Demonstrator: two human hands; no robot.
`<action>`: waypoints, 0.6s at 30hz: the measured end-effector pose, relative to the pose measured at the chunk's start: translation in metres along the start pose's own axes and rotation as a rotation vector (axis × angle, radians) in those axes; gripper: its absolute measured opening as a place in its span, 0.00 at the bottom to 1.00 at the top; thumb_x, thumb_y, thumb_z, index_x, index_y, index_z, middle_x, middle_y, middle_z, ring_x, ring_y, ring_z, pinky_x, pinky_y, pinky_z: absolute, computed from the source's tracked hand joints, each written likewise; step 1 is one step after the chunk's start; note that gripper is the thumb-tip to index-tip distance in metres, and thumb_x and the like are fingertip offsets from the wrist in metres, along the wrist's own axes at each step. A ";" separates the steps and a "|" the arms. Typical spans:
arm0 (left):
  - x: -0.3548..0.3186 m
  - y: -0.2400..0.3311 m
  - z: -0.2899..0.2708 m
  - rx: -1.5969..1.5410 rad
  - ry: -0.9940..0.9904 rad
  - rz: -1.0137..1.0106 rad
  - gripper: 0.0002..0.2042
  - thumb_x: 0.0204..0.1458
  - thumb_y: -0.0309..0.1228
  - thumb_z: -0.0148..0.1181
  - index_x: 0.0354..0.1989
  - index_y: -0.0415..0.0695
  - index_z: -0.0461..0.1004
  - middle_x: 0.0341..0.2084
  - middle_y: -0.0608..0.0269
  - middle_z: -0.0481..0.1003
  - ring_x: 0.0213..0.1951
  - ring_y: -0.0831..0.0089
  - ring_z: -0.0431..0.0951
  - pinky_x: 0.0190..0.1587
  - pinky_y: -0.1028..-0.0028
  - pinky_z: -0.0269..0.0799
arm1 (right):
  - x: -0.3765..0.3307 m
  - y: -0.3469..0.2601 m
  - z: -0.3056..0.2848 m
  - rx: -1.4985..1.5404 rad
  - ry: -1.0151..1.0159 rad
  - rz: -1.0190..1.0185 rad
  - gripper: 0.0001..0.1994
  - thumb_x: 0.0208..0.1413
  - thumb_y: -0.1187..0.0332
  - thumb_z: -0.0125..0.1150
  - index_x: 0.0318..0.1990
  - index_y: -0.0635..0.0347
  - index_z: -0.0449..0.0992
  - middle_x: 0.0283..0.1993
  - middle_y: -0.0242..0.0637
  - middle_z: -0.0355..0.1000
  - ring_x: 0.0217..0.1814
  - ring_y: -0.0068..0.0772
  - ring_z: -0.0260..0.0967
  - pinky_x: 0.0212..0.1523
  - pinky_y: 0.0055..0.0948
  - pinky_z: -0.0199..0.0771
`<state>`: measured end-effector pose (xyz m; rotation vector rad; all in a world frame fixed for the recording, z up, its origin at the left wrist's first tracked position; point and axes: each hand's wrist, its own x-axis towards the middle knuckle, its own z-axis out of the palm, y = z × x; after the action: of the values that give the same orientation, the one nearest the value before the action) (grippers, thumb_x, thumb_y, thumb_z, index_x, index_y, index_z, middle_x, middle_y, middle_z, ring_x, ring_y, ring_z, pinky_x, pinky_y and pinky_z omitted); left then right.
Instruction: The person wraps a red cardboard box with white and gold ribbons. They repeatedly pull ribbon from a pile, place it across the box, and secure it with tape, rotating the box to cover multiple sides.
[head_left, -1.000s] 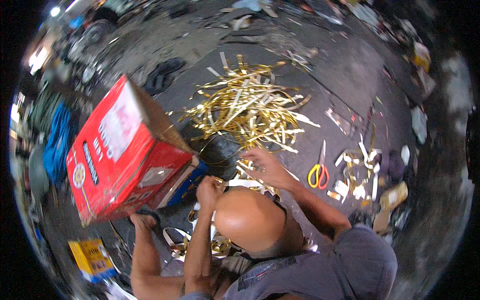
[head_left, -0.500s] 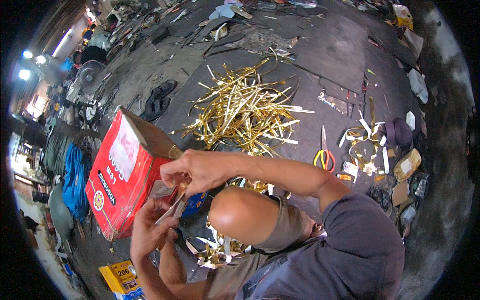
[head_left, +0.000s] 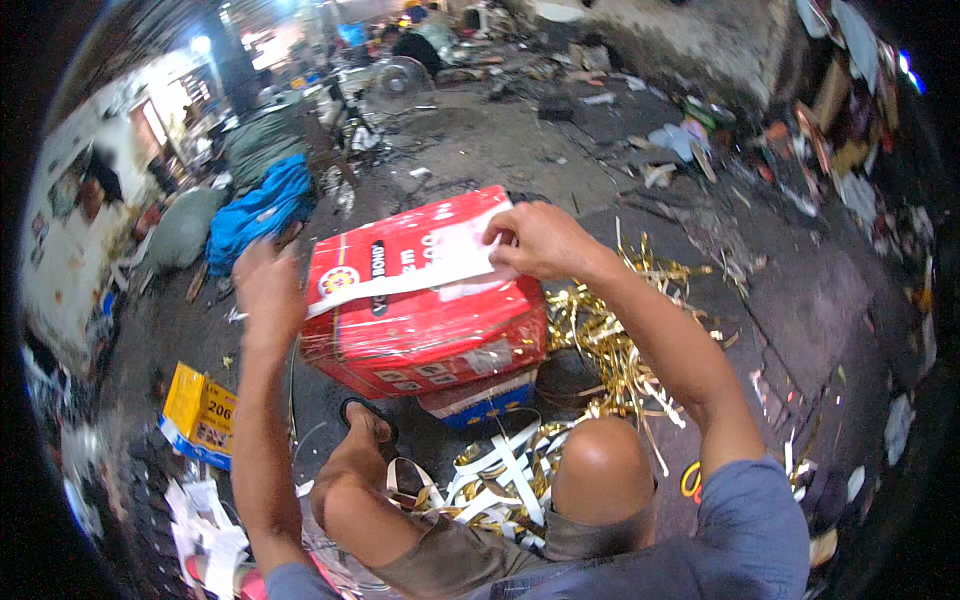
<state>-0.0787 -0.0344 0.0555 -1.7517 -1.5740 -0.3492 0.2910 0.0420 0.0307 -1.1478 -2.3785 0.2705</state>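
Observation:
A red cardboard box wrapped in clear film stands in front of me. Across its top runs a narrow white strip, stretched between my two hands. My right hand pinches the strip at the far right edge of the box, thumb and fingers together. At the left edge, my left hand closes on the other end; it is blurred, and a short tail of strip sticks out beside it. Under the red box sits a blue and white box. Gold and white strips lie heaped between my legs.
A tangle of gold strips spreads on the floor to the right of the box. Scissors with yellow handles lie by my right knee. At left are a yellow and blue carton and blue cloth. A fan stands farther back.
My hands were close together beside the red box, at work on something small; now they are spread wide with the white strip across its top. My view has swung left and upward.

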 end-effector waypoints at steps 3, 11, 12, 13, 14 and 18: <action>0.018 0.072 0.034 -0.993 0.070 0.164 0.33 0.41 0.24 0.70 0.63 0.44 0.75 0.58 0.51 0.75 0.57 0.54 0.76 0.62 0.57 0.71 | 0.009 -0.028 0.011 0.035 -0.026 0.089 0.15 0.49 0.58 0.73 0.43 0.53 0.83 0.41 0.42 0.84 0.45 0.49 0.82 0.47 0.48 0.79; 0.023 0.196 0.046 -1.544 -0.157 -0.180 0.12 0.52 0.30 0.72 0.42 0.38 0.82 0.29 0.54 0.81 0.31 0.67 0.82 0.36 0.68 0.78 | -0.013 -0.008 0.006 -0.140 0.137 0.040 0.10 0.53 0.58 0.71 0.38 0.50 0.85 0.36 0.37 0.80 0.43 0.47 0.78 0.45 0.49 0.77; 0.021 0.197 0.048 -1.553 -0.143 -0.193 0.11 0.52 0.29 0.72 0.41 0.38 0.83 0.29 0.54 0.81 0.30 0.67 0.81 0.36 0.68 0.78 | -0.015 -0.007 0.005 -0.136 0.139 0.005 0.10 0.53 0.58 0.71 0.38 0.50 0.85 0.37 0.36 0.80 0.43 0.47 0.78 0.45 0.49 0.77; 0.019 0.198 0.050 -1.560 -0.128 -0.208 0.10 0.52 0.29 0.71 0.41 0.38 0.83 0.30 0.54 0.80 0.30 0.67 0.81 0.36 0.68 0.77 | -0.017 -0.004 0.006 -0.143 0.147 -0.002 0.10 0.54 0.58 0.70 0.38 0.50 0.86 0.37 0.36 0.79 0.43 0.47 0.78 0.45 0.48 0.77; 0.019 0.198 0.051 -1.535 -0.112 -0.183 0.10 0.52 0.29 0.71 0.40 0.38 0.83 0.30 0.54 0.80 0.30 0.66 0.81 0.36 0.67 0.77 | -0.017 -0.001 0.006 -0.153 0.161 -0.017 0.10 0.54 0.58 0.70 0.38 0.50 0.86 0.38 0.36 0.78 0.44 0.47 0.78 0.45 0.48 0.77; 0.018 0.196 0.049 -1.420 -0.044 -0.070 0.07 0.52 0.28 0.71 0.36 0.39 0.84 0.30 0.54 0.78 0.32 0.63 0.81 0.36 0.66 0.76 | -0.026 0.005 0.006 -0.057 0.150 -0.065 0.11 0.56 0.57 0.70 0.40 0.51 0.87 0.41 0.37 0.75 0.44 0.48 0.77 0.46 0.46 0.78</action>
<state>0.0959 0.0177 -0.0325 -2.6459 -1.4454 -1.7861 0.3056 0.0253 0.0151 -1.0744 -2.2991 0.0922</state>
